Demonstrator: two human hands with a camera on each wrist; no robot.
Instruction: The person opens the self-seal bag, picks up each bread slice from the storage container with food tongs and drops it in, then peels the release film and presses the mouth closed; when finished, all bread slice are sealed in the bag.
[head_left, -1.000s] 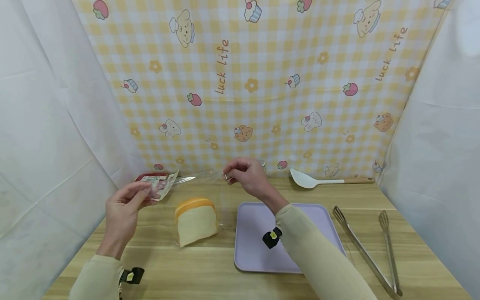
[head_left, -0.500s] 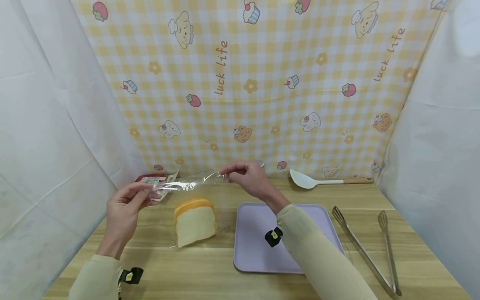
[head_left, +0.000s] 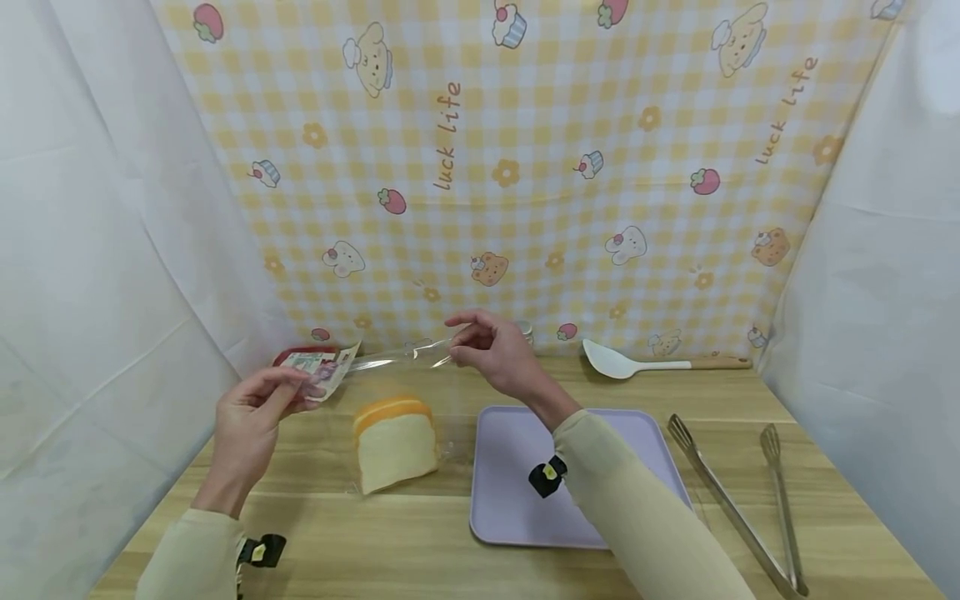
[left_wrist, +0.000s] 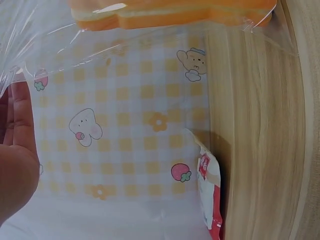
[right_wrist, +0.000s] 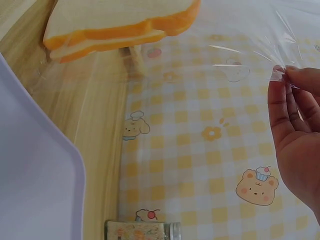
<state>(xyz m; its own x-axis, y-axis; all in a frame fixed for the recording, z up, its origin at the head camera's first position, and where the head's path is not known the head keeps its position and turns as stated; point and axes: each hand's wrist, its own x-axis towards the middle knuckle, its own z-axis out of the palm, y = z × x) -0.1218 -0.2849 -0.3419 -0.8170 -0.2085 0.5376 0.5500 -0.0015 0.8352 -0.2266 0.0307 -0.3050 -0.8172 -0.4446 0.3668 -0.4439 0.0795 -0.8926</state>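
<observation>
A clear plastic bag (head_left: 372, 364) is stretched upright between both hands, with two slices of bread (head_left: 397, 450) in its lower part. My left hand (head_left: 251, 425) pinches the bag's upper left corner between thumb and fingers. At the opposite corner, my right hand (head_left: 498, 354) pinches the film, its thumb and index fingertip meeting on it in the right wrist view. Orange crusts of the bread (left_wrist: 175, 15) show at the top of the left wrist view, where only part of the left hand (left_wrist: 17, 150) appears.
Behind the left hand lies a red and white packet (head_left: 330, 373). A lilac tray (head_left: 517, 492) sits under the right forearm. Metal tongs (head_left: 731, 504) and a white spatula (head_left: 611, 360) lie to the right. A small seasoning jar (right_wrist: 137, 231) stands by the patterned backdrop.
The glints along the bag's upper edge have shifted as the film moved. My right fingers have changed their hold slightly at the corner. My left hand stays nearly still.
</observation>
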